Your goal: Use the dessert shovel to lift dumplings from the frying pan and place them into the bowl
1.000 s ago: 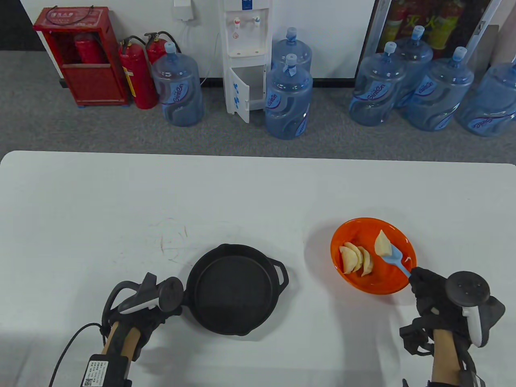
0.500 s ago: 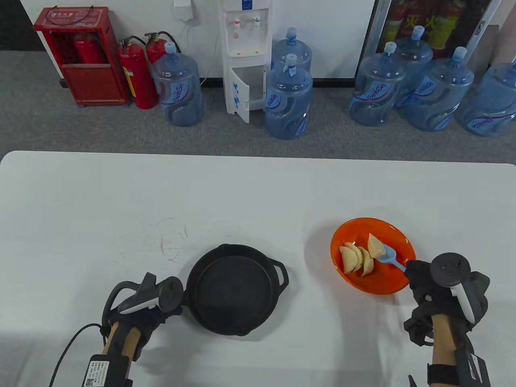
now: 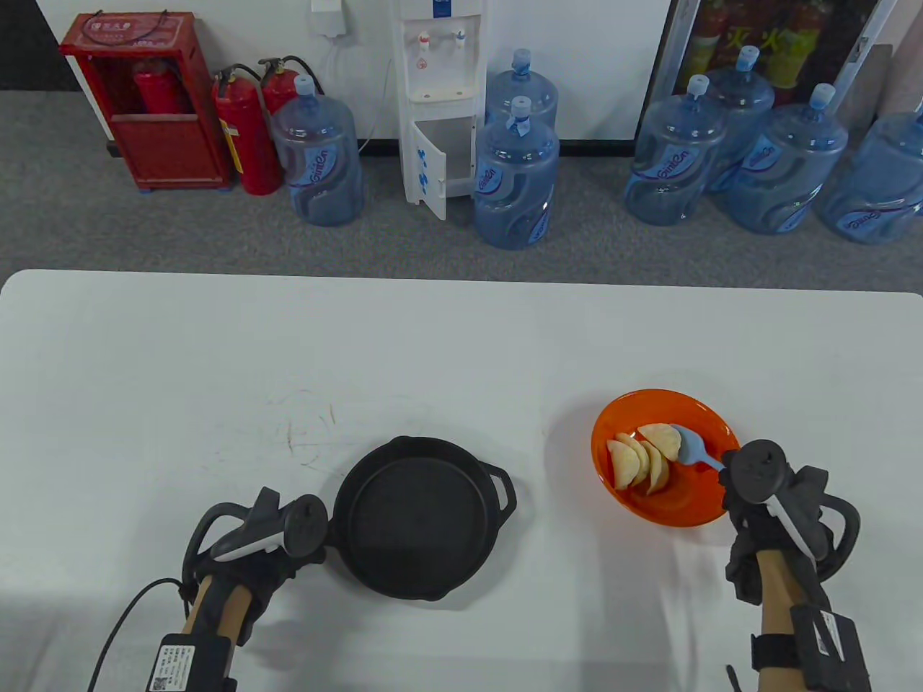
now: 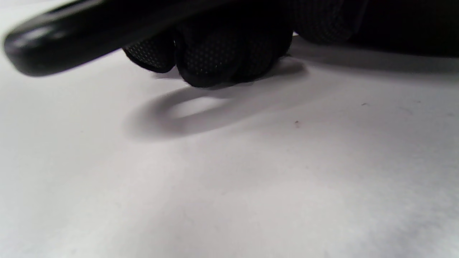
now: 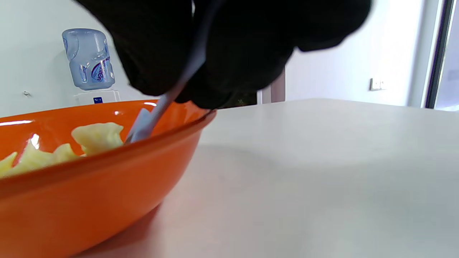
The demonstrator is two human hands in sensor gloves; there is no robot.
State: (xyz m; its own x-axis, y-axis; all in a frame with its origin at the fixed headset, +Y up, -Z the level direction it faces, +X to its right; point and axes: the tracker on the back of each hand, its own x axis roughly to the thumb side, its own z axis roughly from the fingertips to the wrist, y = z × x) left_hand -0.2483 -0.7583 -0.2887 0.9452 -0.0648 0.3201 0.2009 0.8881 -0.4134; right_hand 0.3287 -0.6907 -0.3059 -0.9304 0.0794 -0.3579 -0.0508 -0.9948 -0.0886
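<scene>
We see the gloved right hand (image 3: 753, 497) pinching the light-blue plastic dessert shovel (image 3: 692, 448) by its handle, blade just ahead of the fingers inside the shallow orange bowl (image 3: 710, 504), touching the pale crescent dumplings (image 3: 644, 458) piled there. Left hand (image 3: 270, 551) has fingers (image 4: 222, 53) curled round the black round cast-iron frying pan's (image 3: 418, 515) handle, knuckles on the white table (image 3: 216, 375).

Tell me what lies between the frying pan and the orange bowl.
Nothing: table view shows bare white table between frying pan and bowl.
</scene>
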